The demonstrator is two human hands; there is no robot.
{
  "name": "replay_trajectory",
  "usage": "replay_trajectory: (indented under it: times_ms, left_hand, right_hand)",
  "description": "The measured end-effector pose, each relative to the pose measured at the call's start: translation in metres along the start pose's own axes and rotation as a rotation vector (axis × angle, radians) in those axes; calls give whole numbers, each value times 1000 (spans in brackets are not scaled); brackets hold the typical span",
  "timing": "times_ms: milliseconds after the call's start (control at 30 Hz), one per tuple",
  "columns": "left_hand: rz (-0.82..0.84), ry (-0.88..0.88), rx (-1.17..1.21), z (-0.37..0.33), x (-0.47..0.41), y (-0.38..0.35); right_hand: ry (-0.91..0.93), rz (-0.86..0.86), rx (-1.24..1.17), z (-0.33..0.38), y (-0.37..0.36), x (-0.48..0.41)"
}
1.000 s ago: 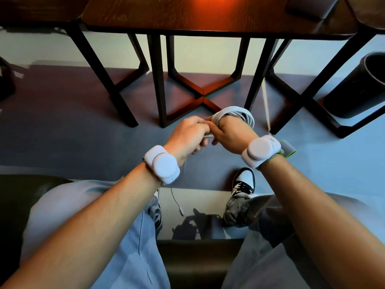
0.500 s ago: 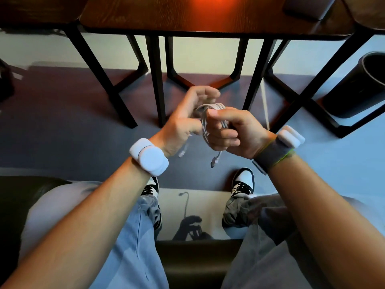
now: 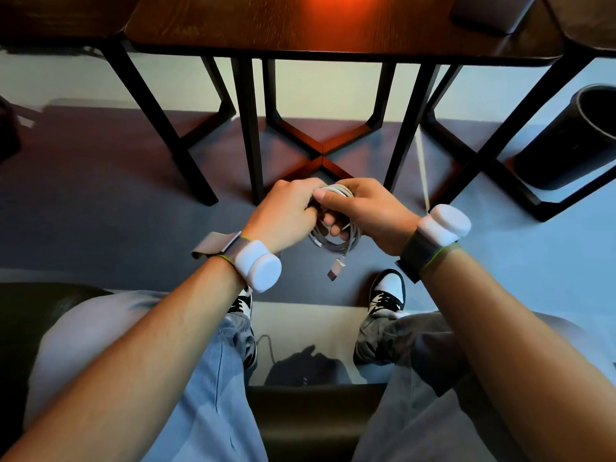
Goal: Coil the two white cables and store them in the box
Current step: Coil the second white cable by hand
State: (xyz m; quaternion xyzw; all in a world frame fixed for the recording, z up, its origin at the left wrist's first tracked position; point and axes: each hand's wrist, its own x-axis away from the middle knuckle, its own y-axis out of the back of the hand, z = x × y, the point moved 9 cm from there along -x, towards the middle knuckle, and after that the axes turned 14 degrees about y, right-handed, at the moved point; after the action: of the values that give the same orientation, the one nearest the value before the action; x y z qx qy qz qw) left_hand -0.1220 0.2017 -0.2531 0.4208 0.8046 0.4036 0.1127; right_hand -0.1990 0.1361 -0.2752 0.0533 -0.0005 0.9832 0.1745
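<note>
Now the table (image 3: 333,25) fills the top of the view, with a dark bin (image 3: 573,138) on the floor to its right; no box shows plainly. Below the table the person's two hands meet above the floor, out in front of the knees. Half a second ago the left hand (image 3: 283,211) was lifted, fingers spread over the loops. It has since come down and curled over the top of the white cable (image 3: 336,243), touching the right hand (image 3: 370,208), whose thumb presses the bundle while its fingers hook through it. The cable hangs as a tight round coil beneath both hands, its plug (image 3: 336,269) dangling free below. So this coil looks wound, and probably only the loose end needs tucking before it is stored.
</note>
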Motion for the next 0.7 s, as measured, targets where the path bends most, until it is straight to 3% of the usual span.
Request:
replay_trajectory:
  times_ms: [233,433,533,700]
  left_hand:
    - [1,123,-27,7,-1,6]
    - [-40,35,-216,0,6,1]
    - [-45,1,-184,-7,8,1]
    - [-222,-95,-285,-16,12,12]
  right_hand:
    - [21,-39,-152,6,-5,0]
    - [-158,190,-402,4,-34,11]
    - [-158,206,-430,3,-33,12]
    - [-111,223,-494,5,-34,15]
